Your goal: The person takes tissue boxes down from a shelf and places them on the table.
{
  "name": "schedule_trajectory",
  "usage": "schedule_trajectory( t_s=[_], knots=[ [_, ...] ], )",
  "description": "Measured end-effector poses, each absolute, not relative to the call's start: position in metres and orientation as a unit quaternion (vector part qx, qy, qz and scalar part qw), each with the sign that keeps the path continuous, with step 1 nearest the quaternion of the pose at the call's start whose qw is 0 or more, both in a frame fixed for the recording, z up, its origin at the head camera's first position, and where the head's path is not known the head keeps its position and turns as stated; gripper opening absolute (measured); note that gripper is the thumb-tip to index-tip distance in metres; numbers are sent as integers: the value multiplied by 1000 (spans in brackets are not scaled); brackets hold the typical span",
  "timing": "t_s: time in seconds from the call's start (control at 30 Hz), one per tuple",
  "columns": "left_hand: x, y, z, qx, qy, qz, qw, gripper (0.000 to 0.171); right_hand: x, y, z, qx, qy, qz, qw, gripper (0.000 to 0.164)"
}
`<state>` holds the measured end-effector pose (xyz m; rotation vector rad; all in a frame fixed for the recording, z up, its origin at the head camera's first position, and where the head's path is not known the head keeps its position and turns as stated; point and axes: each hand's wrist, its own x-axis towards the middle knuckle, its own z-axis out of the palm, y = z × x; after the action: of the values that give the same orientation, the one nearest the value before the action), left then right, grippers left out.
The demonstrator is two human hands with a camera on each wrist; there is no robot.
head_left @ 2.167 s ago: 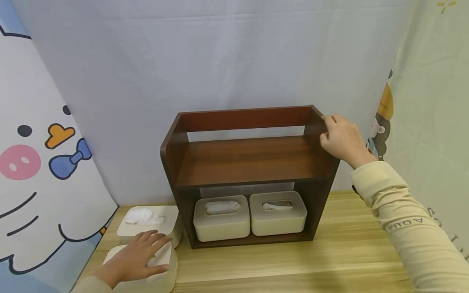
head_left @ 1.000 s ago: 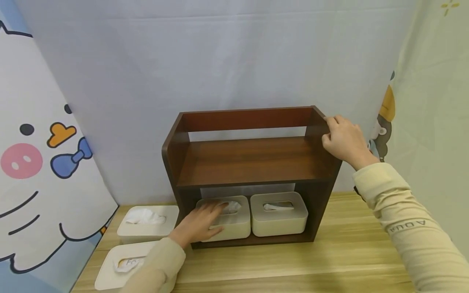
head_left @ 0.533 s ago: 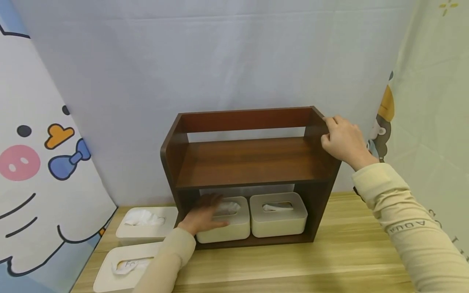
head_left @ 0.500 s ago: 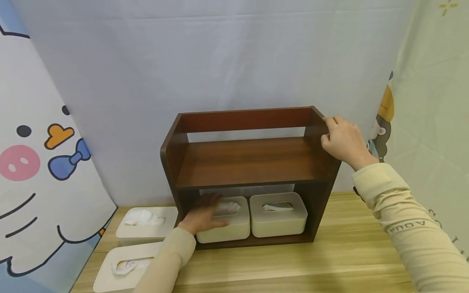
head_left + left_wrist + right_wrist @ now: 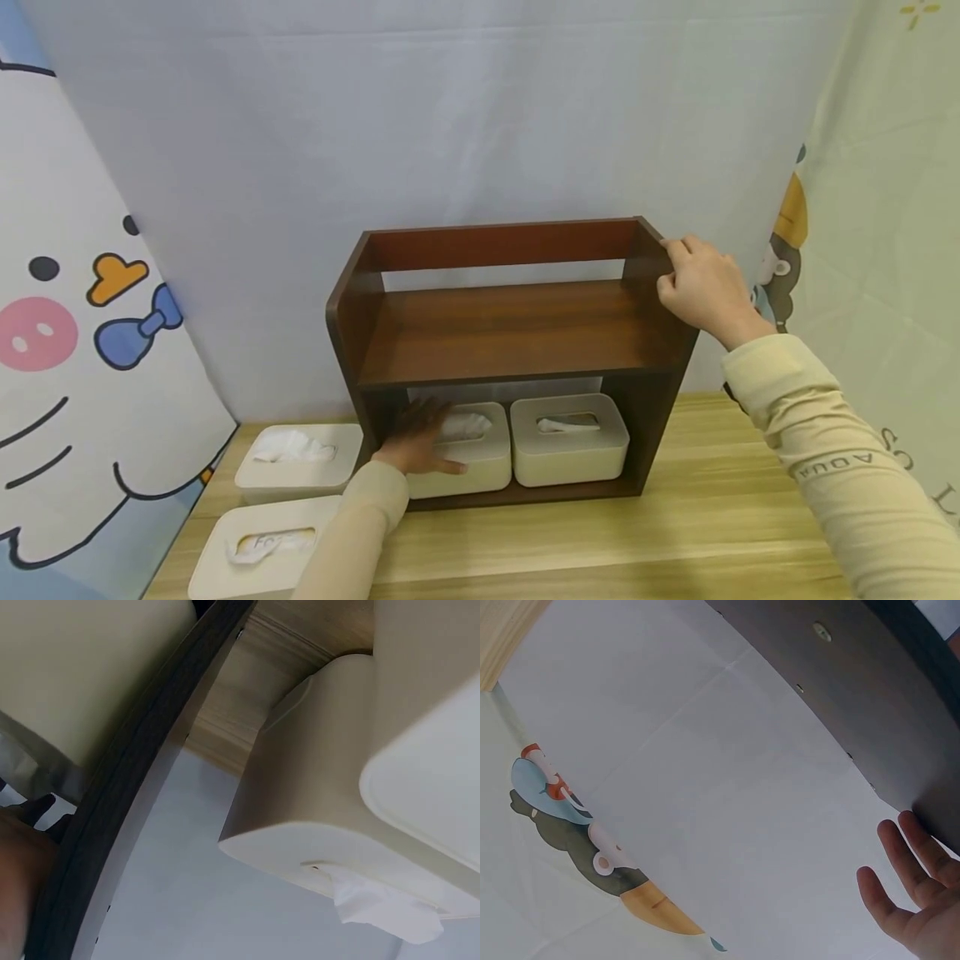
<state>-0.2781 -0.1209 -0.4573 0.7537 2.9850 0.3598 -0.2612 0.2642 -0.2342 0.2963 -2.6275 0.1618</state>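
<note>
A dark brown two-tier wooden shelf stands against the back cloth. On its lower tier are two cream tissue boxes side by side. My left hand touches the left tissue box, fingers spread over its left end and thumb at the front. In the left wrist view, part of that hand shows beyond the shelf's side panel. The right tissue box stands beside it. My right hand holds the top of the shelf's right side panel; in the right wrist view, several fingers lie along its outer face.
Two more cream tissue boxes stand left of the shelf on the wooden table: a rear box and a front box. Printed cartoon cloths hang at the left and right; a plain pale cloth hangs behind.
My left hand has moved from the front box outside the shelf to the left box on the lower tier, then slightly further onto its left end. The right hand has stayed put.
</note>
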Motion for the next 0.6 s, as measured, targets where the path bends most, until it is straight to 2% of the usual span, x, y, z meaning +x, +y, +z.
schedule_trajectory(
  t_s=[0.17,0.43,0.6],
  knots=[
    [-280,-122,-460,237,964,114,41,103,-262,264,-235,108,-962,59,243,44],
    [-282,-122,-469,269,959,88,2,109,-260,263,-234,106,-964,61,236,45],
    [-281,-121,-470,269,960,79,-5,109,-260,262,-233,106,-965,62,232,45]
  ],
)
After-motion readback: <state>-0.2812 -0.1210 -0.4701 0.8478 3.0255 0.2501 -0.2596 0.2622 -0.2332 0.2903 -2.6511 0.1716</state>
